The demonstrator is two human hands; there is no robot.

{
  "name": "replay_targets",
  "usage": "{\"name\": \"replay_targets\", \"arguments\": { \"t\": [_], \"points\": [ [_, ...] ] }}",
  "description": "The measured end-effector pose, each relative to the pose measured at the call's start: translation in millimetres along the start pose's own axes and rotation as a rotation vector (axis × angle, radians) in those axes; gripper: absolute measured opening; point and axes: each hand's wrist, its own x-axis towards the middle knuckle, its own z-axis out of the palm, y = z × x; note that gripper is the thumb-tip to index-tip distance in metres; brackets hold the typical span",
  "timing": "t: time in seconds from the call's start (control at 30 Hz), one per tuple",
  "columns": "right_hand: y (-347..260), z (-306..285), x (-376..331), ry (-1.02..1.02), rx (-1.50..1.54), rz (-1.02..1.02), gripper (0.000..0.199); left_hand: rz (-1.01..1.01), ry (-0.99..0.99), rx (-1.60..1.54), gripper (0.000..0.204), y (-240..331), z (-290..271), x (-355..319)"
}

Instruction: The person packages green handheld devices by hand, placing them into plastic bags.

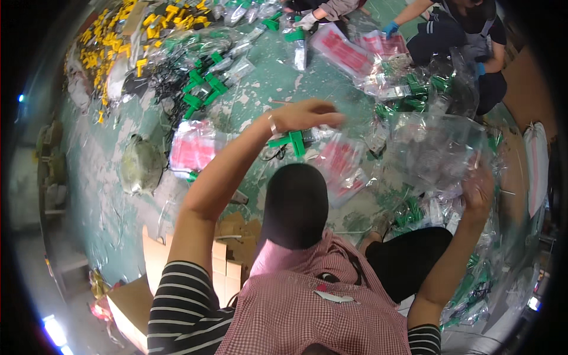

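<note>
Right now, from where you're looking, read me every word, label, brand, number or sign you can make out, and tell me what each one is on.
No text can be read in this view.
Large clear plastic bag at the right hand: no readable marks.
Flat clear-plastic packet with red contents: any print is too blurred.
Small white patch on the pink checked apron: any lettering is too small.

Across the floor, one right hand (478, 188) clutches a clear plastic bag (436, 151); the left hand (306, 115) hovers near a green T-shaped plastic piece (296, 142).
</note>
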Motion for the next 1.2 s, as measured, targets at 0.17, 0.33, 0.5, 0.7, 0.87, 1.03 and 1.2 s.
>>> {"name": "replay_targets", "arguments": {
  "t": [0.17,0.33,0.5,0.7,0.87,1.03,1.2],
  "points": [
    [14,22,-20,0.684,-0.74,-0.572,0.034,-0.376,0.345,0.839,0.058,-282,-52,-6],
    [-7,-22,-73,0.213,-0.252,-0.316,0.041,-0.637,0.253,0.821,0.065,-374,-37,0],
    [-28,-26,-94,0.581,-0.669,-0.515,0.043,-0.601,0.121,0.198,0.038,-316,14,2],
    [-77,-62,-42,-0.079,-0.475,-0.178,0.039,0.051,0.457,0.251,0.05,-139,46,-49],
    [-65,-91,-23,0.29,-0.25,-0.524,0.035,0.401,0.414,0.279,0.046,57,36,-85],
    [-35,-70,4,0.529,-0.309,-0.487,0.031,0.749,0.485,0.306,0.044,128,101,-65],
    [-7,-57,-5,0.486,-0.97,-0.965,0.04,0.624,0.335,0.275,0.045,95,134,-57]
  ]
}}
